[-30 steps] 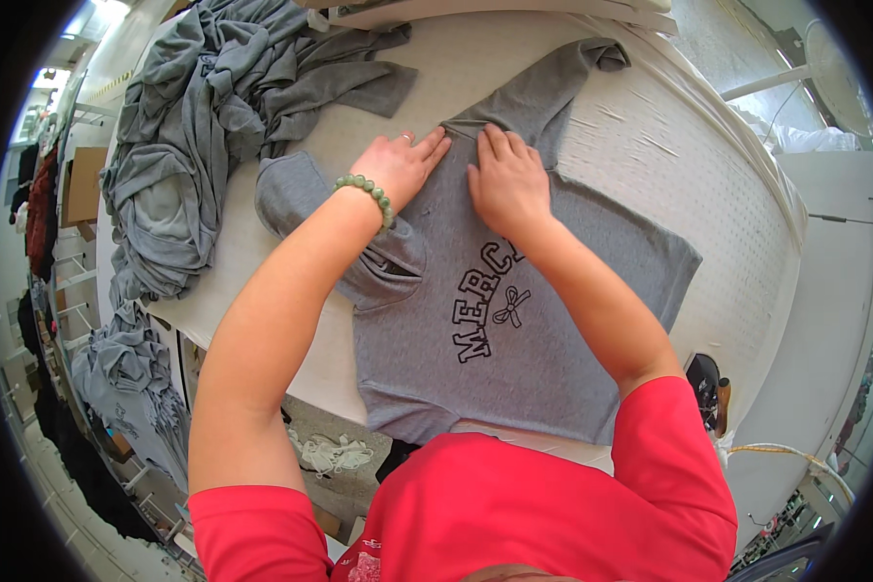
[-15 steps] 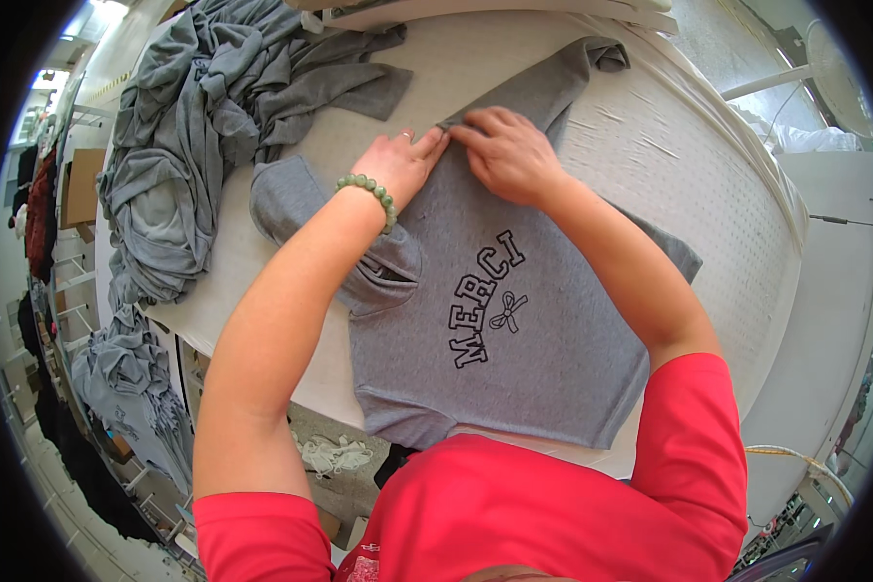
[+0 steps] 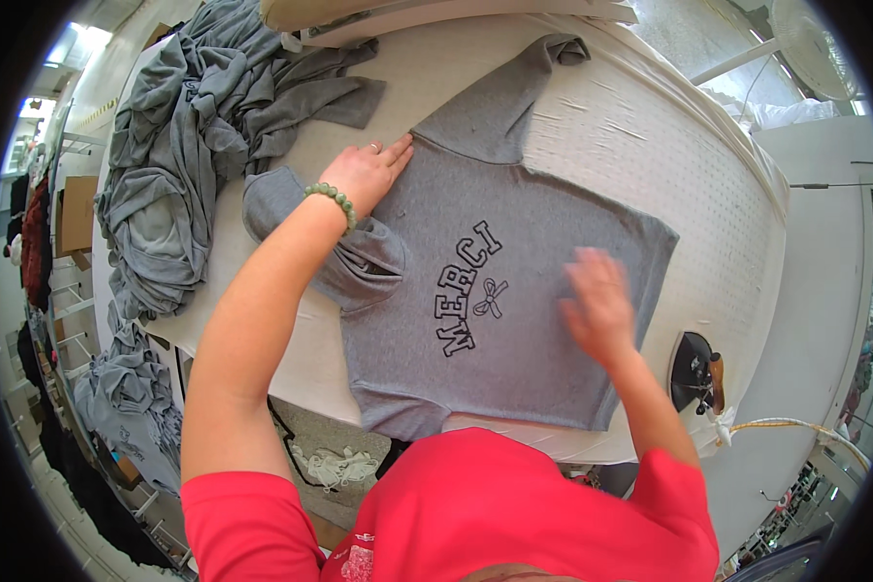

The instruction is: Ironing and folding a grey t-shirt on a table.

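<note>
Spread front side up across the pale table point(image 3: 713, 170), the hoodie point(image 3: 533, 325) is grey, with black-outlined lettering point(image 3: 451, 306) curving beside a small bow point(image 3: 491, 298) on its chest. While its hood point(image 3: 274, 199) lies to the left, partly under the left forearm, one sleeve point(image 3: 495, 107) stretches toward the far side and the body looks fairly smooth. The left hand point(image 3: 367, 177) rests palm down by the far shoulder, fingers straight and together, gripping nothing; a green bead bracelet point(image 3: 332, 202) circles its wrist. The right hand point(image 3: 599, 303) is over the lower body toward the hem, fingers apparently extended and without cloth in them, though motion blur hides whether it touches the fabric. Half a second ago it was bent at the shoulder next to the left fingertips; the left hand has kept its place there. The iron point(image 3: 691, 371), hidden then by the right arm, now shows at the table's right edge.
</note>
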The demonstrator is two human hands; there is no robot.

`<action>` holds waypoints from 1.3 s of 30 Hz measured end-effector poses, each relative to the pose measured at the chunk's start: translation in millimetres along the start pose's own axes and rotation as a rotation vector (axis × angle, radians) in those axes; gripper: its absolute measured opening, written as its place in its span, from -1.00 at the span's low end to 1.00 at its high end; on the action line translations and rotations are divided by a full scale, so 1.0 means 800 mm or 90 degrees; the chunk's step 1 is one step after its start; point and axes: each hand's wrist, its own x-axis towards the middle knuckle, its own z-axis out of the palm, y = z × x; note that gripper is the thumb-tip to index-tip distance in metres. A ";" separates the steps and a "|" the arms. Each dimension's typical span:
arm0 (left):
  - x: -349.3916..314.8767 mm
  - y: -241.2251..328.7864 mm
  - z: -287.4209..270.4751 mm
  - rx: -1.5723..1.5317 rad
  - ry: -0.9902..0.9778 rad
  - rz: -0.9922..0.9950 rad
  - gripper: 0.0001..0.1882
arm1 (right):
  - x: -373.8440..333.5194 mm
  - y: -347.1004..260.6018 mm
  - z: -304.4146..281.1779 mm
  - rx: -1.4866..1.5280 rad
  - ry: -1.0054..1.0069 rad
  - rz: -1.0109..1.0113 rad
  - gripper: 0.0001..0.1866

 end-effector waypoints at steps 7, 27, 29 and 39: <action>0.000 -0.007 0.005 -0.001 -0.037 0.018 0.07 | -0.280 0.074 -0.147 -0.309 0.094 0.440 -0.18; -0.039 0.009 0.018 -0.260 -0.020 -0.170 -0.33 | 0.228 -0.060 -0.082 0.158 -0.208 0.298 -0.52; -0.041 0.009 0.018 -0.287 -0.020 -0.178 -0.27 | 0.309 -0.092 -0.046 0.116 -0.283 0.359 -0.51; -0.073 0.022 0.037 -0.475 0.101 -0.413 -0.65 | 0.429 -0.139 -0.007 0.033 -0.362 0.263 -0.52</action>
